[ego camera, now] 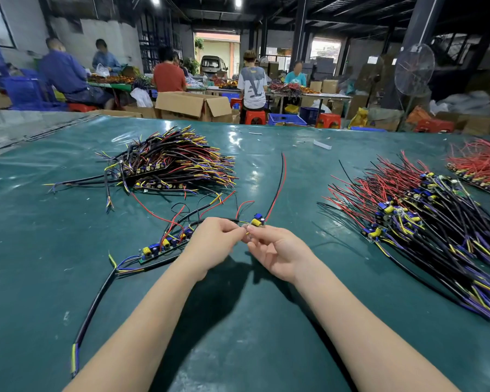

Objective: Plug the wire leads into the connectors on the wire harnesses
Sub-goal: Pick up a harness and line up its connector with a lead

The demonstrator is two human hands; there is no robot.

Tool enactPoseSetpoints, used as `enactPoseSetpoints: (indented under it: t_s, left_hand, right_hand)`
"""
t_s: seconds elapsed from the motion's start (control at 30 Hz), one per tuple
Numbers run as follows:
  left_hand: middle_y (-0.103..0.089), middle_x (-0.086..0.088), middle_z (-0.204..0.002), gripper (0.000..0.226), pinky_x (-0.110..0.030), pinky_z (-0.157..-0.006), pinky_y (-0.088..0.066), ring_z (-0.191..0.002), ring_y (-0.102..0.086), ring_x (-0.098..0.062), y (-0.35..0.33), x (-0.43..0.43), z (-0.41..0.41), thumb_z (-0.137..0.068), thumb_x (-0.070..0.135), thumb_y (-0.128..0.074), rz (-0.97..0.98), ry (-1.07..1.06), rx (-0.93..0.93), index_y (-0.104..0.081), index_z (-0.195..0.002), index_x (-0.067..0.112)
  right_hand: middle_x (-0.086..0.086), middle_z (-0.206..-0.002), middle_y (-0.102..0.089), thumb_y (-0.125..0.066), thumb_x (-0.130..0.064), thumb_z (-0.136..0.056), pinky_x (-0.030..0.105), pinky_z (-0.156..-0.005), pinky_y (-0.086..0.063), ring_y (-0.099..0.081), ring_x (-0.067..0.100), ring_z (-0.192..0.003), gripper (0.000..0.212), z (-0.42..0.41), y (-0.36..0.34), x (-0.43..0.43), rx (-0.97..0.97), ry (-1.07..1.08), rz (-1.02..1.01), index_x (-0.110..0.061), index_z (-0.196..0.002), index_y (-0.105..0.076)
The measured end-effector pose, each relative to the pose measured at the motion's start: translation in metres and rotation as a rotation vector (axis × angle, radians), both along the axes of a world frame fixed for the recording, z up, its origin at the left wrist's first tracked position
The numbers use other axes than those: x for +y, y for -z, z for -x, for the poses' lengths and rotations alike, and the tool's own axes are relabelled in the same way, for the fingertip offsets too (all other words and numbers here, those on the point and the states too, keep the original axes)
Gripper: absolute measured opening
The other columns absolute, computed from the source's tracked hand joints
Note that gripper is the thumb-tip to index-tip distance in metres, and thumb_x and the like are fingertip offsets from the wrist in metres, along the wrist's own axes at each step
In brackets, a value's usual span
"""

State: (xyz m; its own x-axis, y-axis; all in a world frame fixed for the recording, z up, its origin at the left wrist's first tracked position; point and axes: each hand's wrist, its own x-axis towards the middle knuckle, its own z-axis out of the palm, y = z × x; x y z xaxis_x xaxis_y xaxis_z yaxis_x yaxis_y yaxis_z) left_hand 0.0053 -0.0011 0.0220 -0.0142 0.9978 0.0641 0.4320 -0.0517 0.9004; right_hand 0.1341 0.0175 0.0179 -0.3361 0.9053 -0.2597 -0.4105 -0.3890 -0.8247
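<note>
Pinching a black wire lead (238,220) in the left hand (214,236), a small yellow-and-blue connector board (256,221) in the right hand (275,250), just above the teal worktop (40,250). Probably midway: finished multicoloured harness pile (170,162) left, unplugged red-wired pile (408,216) right.

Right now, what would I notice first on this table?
In the middle, the left hand pinches a wire lead and the right hand pinches a small circuit board. A huge red, black and purple wire harness pile spreads to the right, and a darker pile sits far left on the green table.

driver board (257,221) | yellow-blue parts | red-black leads (280,188) up-right | black cable (239,220) leftward
</note>
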Motion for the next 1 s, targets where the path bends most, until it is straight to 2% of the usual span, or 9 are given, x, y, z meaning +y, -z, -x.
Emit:
enactPoseSetpoints:
  t_s: [0.07, 0.17, 0.3, 0.37, 0.47, 0.57, 0.7, 0.83, 1.0]
  left_hand:
    - [-0.035, 0.009, -0.041, 0.032, -0.022, -0.043, -0.018, -0.042, -0.026, -0.011, -0.001, -0.001, 0.006, -0.088, 0.015, -0.054, 0.021, 0.010, -0.017, -0.063, -0.059, 0.021]
    - [-0.037, 0.010, -0.039, 0.030, -0.020, -0.043, -0.023, -0.040, -0.030, -0.011, -0.003, -0.001, 0.012, -0.083, 0.011, -0.053, 0.057, 0.011, -0.007, -0.062, -0.057, 0.019]
    - [-0.051, 0.005, -0.050, 0.026, -0.015, -0.042, -0.033, -0.043, -0.046, -0.009, -0.002, -0.002, 0.014, -0.086, 0.014, -0.047, 0.045, -0.018, 0.250, -0.058, -0.063, 0.020]
    - [-0.050, 0.005, -0.054, 0.027, -0.012, -0.038, -0.030, -0.047, -0.043, -0.009, -0.002, -0.003, 0.013, -0.089, 0.013, -0.044, -0.007, -0.025, 0.355, -0.057, -0.067, 0.022]
    - [-0.042, 0.008, -0.046, 0.032, -0.014, -0.039, -0.030, -0.040, -0.036, -0.004, -0.003, -0.003, 0.013, -0.091, 0.017, -0.050, -0.077, 0.007, 0.363, -0.053, -0.060, 0.025]
    - [-0.044, 0.008, -0.040, 0.033, -0.015, -0.039, -0.027, -0.034, -0.035, -0.005, 0.000, -0.002, 0.014, -0.087, 0.025, -0.059, -0.119, -0.043, 0.262, -0.058, -0.054, 0.021]
    - [-0.055, 0.009, -0.048, 0.020, -0.016, -0.040, -0.024, -0.043, -0.033, -0.007, 0.004, 0.000, 0.016, -0.082, 0.021, -0.069, 0.022, -0.091, -0.123, -0.069, -0.062, 0.019]
    - [-0.056, 0.012, -0.045, 0.020, -0.011, -0.036, -0.024, -0.040, -0.035, -0.003, 0.007, 0.001, 0.014, -0.083, 0.020, -0.067, 0.055, -0.072, -0.166, -0.069, -0.064, 0.019]
    - [-0.052, 0.010, -0.042, 0.010, -0.012, -0.033, -0.020, -0.034, -0.034, -0.001, 0.009, 0.002, 0.015, -0.084, 0.017, -0.066, 0.184, -0.031, -0.248, -0.068, -0.075, 0.019]
  right_hand:
    - [0.006, -0.054, -0.064, -0.052, 0.005, -0.087, 0.014, -0.043, -0.049, -0.061, 0.006, -0.043, 0.015, -0.001, -0.001, 0.000, 0.032, -0.054, 0.047, 0.000, -0.075, -0.059]
    - [0.005, -0.058, -0.064, -0.058, -0.001, -0.086, 0.018, -0.047, -0.052, -0.061, 0.009, -0.045, 0.008, -0.002, -0.002, 0.001, -0.054, -0.056, -0.026, -0.007, -0.081, -0.058]
    - [-0.002, -0.053, -0.064, -0.055, 0.001, -0.087, 0.021, -0.049, -0.054, -0.056, 0.009, -0.041, 0.010, -0.002, 0.001, 0.003, -0.098, 0.015, -0.137, -0.008, -0.082, -0.057]
    - [-0.001, -0.053, -0.065, -0.052, 0.005, -0.088, 0.021, -0.051, -0.055, -0.059, 0.009, -0.042, 0.013, -0.002, 0.003, 0.003, -0.100, 0.025, -0.171, -0.005, -0.080, -0.057]
    - [0.000, -0.055, -0.067, -0.049, 0.003, -0.091, 0.021, -0.052, -0.055, -0.063, 0.011, -0.046, 0.015, 0.000, 0.005, 0.004, -0.083, 0.039, -0.195, -0.004, -0.081, -0.058]
    - [0.001, -0.062, -0.068, -0.044, -0.007, -0.096, 0.021, -0.054, -0.056, -0.064, 0.012, -0.051, 0.022, -0.001, 0.005, 0.006, -0.069, 0.036, -0.220, -0.007, -0.081, -0.061]
    - [0.005, -0.073, -0.062, -0.048, -0.001, -0.093, 0.018, -0.058, -0.055, -0.056, 0.010, -0.059, 0.019, -0.001, 0.004, 0.005, -0.240, 0.102, -0.322, -0.008, -0.082, -0.062]
    - [0.004, -0.058, -0.061, -0.058, 0.008, -0.084, 0.018, -0.048, -0.052, -0.060, 0.008, -0.043, 0.017, -0.004, 0.004, 0.005, -0.194, 0.265, -0.279, -0.007, -0.075, -0.058]
    - [0.005, -0.061, -0.062, -0.063, 0.003, -0.082, 0.019, -0.050, -0.054, -0.062, 0.010, -0.047, 0.017, -0.008, 0.005, 0.006, -0.172, 0.273, -0.237, -0.008, -0.072, -0.054]
